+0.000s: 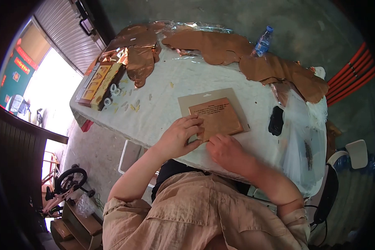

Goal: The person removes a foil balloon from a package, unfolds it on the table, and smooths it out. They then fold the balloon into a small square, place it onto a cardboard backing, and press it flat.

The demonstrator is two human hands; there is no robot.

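A folded copper-coloured packet (218, 116) with dark printed lines lies on a grey-beige card (191, 101) that has a hanging slot at its top edge. My left hand (182, 135) rests on the packet's left edge, fingers bent over it and thumb at its lower left corner. Close by on the right, my right hand (225, 150) is closed at the packet's lower edge, its fingers curled together. Whatever lies between the right fingertips is too small to make out. Both hands are near the table's front edge.
Copper foil shapes (221, 46) line the back of the white-covered table (162, 112). A water bottle (262, 43) stands among them. On the left are a yellow box (106, 85), white rolls (114, 89) and small yellow pieces. Black item (276, 121) and clear plastic bags (298, 141) lie right.
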